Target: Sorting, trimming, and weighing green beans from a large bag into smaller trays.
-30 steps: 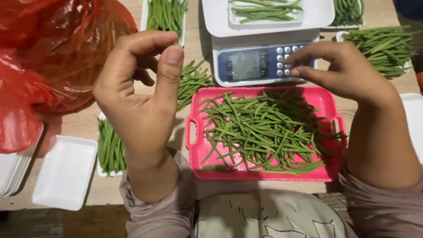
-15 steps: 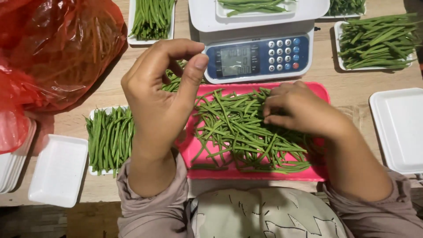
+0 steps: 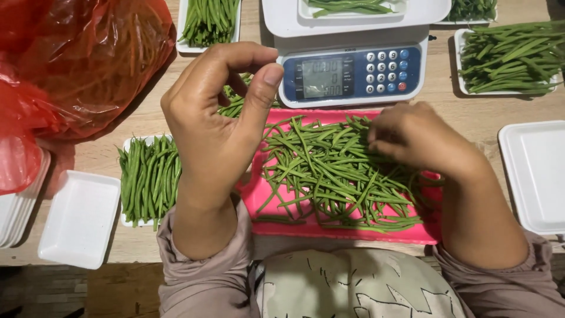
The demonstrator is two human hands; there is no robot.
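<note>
A pink tray (image 3: 341, 233) heaped with loose green beans (image 3: 329, 171) lies in front of me on the wooden table. My right hand (image 3: 418, 138) rests knuckles up on the right side of that heap, fingers curled down into the beans. My left hand (image 3: 218, 123) is held up above the tray's left edge, thumb and fingers curved apart, with nothing in it. Behind the tray stands a digital scale (image 3: 353, 73) carrying a white foam tray with a few beans (image 3: 353, 7).
Bean-filled foam trays sit at the left (image 3: 150, 176), top left (image 3: 209, 20) and top right (image 3: 509, 56). Empty foam trays lie at the right (image 3: 535, 176) and lower left (image 3: 79, 218). A red plastic bag (image 3: 70, 65) fills the upper left.
My right hand left the scale's keypad and came down onto the beans in the pink tray. My left hand stays raised and open.
</note>
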